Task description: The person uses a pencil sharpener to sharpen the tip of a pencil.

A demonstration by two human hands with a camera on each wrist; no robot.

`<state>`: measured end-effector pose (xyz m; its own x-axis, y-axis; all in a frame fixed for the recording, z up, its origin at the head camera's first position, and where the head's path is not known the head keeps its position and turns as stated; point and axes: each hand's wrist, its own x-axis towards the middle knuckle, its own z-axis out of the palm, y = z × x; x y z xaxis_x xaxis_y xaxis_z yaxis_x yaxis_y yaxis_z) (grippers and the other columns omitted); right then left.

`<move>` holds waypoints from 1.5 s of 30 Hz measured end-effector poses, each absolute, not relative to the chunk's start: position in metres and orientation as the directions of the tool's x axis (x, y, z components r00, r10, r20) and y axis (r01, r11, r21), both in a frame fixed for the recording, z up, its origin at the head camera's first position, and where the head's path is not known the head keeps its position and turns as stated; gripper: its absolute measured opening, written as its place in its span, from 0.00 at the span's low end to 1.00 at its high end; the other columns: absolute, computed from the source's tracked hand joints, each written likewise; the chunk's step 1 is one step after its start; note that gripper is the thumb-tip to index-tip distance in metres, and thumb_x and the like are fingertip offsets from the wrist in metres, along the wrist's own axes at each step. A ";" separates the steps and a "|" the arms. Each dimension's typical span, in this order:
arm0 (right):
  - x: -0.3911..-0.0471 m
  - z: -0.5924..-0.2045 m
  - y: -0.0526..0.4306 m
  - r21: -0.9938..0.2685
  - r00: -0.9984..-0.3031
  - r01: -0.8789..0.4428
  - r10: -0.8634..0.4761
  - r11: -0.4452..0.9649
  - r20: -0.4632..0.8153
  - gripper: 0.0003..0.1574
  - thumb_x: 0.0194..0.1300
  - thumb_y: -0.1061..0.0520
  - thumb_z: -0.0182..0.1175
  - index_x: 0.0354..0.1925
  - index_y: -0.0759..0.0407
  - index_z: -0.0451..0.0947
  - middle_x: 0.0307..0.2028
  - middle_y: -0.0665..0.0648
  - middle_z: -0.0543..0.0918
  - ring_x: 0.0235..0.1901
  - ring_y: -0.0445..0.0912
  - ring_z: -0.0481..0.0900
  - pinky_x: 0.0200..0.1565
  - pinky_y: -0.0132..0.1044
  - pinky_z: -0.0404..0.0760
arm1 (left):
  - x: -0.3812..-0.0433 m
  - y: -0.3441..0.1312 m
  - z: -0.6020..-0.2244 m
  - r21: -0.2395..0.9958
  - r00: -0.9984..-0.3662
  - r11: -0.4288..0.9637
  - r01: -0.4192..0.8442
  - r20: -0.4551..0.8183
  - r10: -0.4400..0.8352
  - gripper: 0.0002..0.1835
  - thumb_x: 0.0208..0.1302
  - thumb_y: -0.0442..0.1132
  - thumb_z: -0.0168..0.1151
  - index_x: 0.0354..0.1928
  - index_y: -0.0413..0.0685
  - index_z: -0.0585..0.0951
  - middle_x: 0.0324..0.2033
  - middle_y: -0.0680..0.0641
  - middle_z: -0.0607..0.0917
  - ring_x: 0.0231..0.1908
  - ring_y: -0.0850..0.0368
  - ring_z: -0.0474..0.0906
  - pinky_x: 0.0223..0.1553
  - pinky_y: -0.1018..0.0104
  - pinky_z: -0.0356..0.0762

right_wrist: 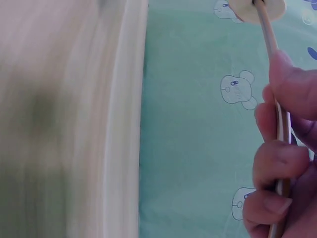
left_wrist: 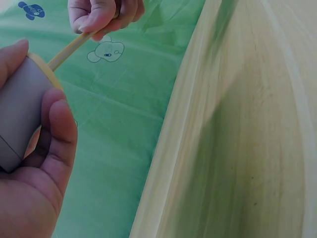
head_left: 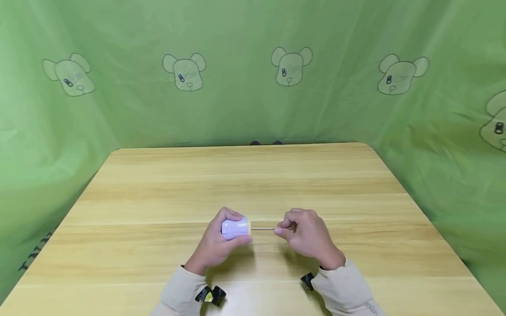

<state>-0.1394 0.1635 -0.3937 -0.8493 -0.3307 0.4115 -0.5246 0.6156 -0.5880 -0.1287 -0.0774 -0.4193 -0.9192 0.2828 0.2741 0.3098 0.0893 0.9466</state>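
Booth: green cloth (head_left: 237, 114) around wooden table (head_left: 253, 184)

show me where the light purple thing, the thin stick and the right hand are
Light purple thing (head_left: 235, 228): head view, middle of its side
Thin stick (left_wrist: 70, 51): left wrist view, bare stretch between the two hands
Right hand (head_left: 307, 232): head view, back of the hand

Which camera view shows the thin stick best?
Right wrist: the thin stick shows even along the gripping right hand. Head and left wrist show mainly its stretch between that hand and the lavender device.
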 end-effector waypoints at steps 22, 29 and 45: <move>-0.146 -0.410 0.153 -0.363 -0.607 -0.655 -0.174 0.663 0.775 0.22 0.27 0.65 0.83 0.24 0.59 0.81 0.27 0.51 0.80 0.23 0.43 0.72 0.38 0.39 0.66 | -0.130 -0.075 -0.416 0.989 -0.976 0.015 0.149 0.144 0.163 0.24 0.54 0.30 0.71 0.48 0.37 0.68 0.39 0.37 0.76 0.33 0.49 0.79 0.33 0.60 0.85; -0.149 -0.413 0.153 -0.296 -0.515 -0.699 -0.171 0.651 0.840 0.21 0.26 0.65 0.82 0.21 0.61 0.80 0.20 0.50 0.79 0.19 0.43 0.71 0.34 0.38 0.65 | -0.130 -0.074 -0.414 0.989 -0.972 -0.007 0.144 0.143 0.188 0.24 0.54 0.28 0.70 0.48 0.36 0.67 0.38 0.37 0.76 0.31 0.49 0.79 0.33 0.59 0.85; -0.154 -0.411 0.160 -0.197 -0.447 -0.768 -0.288 0.609 0.847 0.15 0.30 0.59 0.80 0.19 0.56 0.82 0.19 0.46 0.79 0.15 0.33 0.66 0.22 0.30 0.64 | -0.129 -0.077 -0.414 0.981 -0.959 0.019 0.194 0.186 0.216 0.24 0.53 0.29 0.71 0.47 0.38 0.67 0.40 0.37 0.76 0.32 0.51 0.78 0.31 0.54 0.85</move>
<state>-0.1543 0.1605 -0.4107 -0.4466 -0.2885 0.8469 -0.7679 0.6094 -0.1974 -0.1289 -0.0766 -0.4141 -0.9585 0.2163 0.1856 0.1941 0.0186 0.9808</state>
